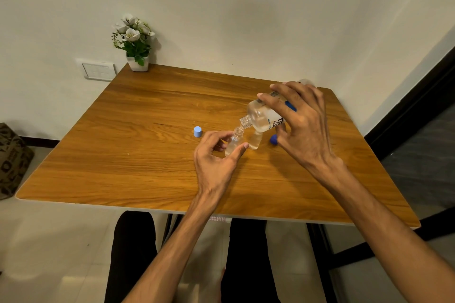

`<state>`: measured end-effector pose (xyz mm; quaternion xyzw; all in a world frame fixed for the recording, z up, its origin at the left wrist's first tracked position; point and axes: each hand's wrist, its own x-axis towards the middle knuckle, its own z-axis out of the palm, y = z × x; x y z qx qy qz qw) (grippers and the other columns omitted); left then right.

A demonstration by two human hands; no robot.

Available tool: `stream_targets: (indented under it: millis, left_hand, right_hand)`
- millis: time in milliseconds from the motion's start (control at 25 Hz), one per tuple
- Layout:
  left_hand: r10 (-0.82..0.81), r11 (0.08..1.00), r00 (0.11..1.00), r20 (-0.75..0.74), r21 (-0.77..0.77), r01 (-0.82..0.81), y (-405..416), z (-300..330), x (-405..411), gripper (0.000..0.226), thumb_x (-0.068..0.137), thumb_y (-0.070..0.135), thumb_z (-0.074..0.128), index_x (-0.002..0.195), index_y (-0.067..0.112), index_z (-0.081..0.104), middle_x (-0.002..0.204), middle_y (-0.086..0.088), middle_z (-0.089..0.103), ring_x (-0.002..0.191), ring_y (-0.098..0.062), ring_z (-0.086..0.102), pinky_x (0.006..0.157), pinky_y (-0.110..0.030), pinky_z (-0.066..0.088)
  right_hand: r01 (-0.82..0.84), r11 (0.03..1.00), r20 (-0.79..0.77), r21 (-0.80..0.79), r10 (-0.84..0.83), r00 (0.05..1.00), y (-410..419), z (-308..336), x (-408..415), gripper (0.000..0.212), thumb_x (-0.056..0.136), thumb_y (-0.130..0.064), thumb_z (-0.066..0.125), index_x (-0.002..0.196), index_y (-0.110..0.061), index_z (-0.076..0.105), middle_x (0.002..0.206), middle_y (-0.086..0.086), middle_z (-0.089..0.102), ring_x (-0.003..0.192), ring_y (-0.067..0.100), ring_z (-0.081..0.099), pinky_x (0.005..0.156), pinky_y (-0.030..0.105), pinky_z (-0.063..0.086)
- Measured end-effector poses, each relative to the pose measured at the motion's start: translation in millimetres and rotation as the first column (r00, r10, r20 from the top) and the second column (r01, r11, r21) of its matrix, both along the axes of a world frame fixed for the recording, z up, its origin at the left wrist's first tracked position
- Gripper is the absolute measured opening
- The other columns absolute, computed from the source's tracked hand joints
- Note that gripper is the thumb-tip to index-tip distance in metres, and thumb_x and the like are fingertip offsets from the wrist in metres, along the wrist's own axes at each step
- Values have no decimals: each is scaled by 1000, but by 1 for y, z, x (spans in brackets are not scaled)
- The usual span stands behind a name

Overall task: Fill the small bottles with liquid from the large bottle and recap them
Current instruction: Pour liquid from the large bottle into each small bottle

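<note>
My right hand [301,125] grips the large clear bottle [263,115], tilted with its open threaded neck pointing down-left. The neck sits right over the mouth of an uncapped small clear bottle [234,141], which stands upright on the wooden table [138,135]. My left hand [216,157] holds that small bottle between thumb and curled fingers. A second small bottle [254,141] stands just to its right, under the large bottle. A light blue cap [197,131] lies to the left on the table. A dark blue cap [273,140] peeks out beside my right hand.
A small white pot of artificial white flowers [134,43] stands at the table's far left corner against the wall. A wall switch plate [98,71] is left of it. A patterned bag [12,160] sits on the floor at left. My legs show under the table's near edge.
</note>
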<state>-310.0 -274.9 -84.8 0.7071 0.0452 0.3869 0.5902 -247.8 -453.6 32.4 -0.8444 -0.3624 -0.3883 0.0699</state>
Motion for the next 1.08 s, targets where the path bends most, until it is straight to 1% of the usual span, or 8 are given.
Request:
stream_targets:
  millis: [240,400,560,720,920,1000,1080]
  left_hand:
    - [-1,1000,1000,-6,-2,1,0,1,-1,40,71,29,95,106,22,77,96,5,71,79,0,60,69,-10,48]
    - [-9,1000,1000,-11,-14,9,0,3,-2,40,71,28,96,106,23,76,97,5,71,80,-2,61,69,-14,50]
    - [-8,1000,1000,-9,-15,8,0,4,-3,42,71,28,96,107,27,75,97,5,71,79,-1,61,69,-14,51]
    - [-5,1000,1000,-18,-18,5,-1,2,-3,41,71,28,96,106,23,77,97,5,72,79,-2,61,69,-13,50]
    - [-4,1000,1000,-15,-21,4,0,4,-3,41,71,30,96,106,26,76,97,4,72,78,-4,61,69,-16,51]
    - [-1,1000,1000,-15,-21,0,0,4,-3,42,71,29,96,107,28,75,97,5,71,78,-4,61,69,-16,51]
    - [-2,1000,1000,-19,-20,2,0,4,-3,42,71,29,96,107,28,74,98,6,71,80,-3,62,69,-16,52]
  right_hand:
    - [1,1000,17,-18,0,1000,1,1,1,66,75,2,77,139,-15,67,140,16,65,134,39,55,113,54,34]
    - [4,1000,20,-26,-4,1000,1,2,2,66,76,1,77,139,-15,67,140,16,65,134,40,55,114,54,34]
    - [7,999,20,-42,-6,1000,0,3,3,65,77,0,78,139,-15,67,141,16,65,134,40,56,114,54,34]
    - [2,998,25,-58,0,1000,1,3,4,63,78,-2,77,139,-14,67,141,17,65,133,41,56,113,55,35]
    - [5,998,26,-68,-4,1000,3,5,4,63,78,0,77,139,-15,67,140,17,65,133,41,56,113,54,35]
    - [5,997,26,-74,-3,1000,4,5,3,60,81,-2,73,139,-15,68,140,17,65,133,41,57,113,55,35]
    - [1,996,27,-87,2,1000,5,6,3,53,86,-10,62,138,-15,68,140,17,65,132,42,57,113,55,35]
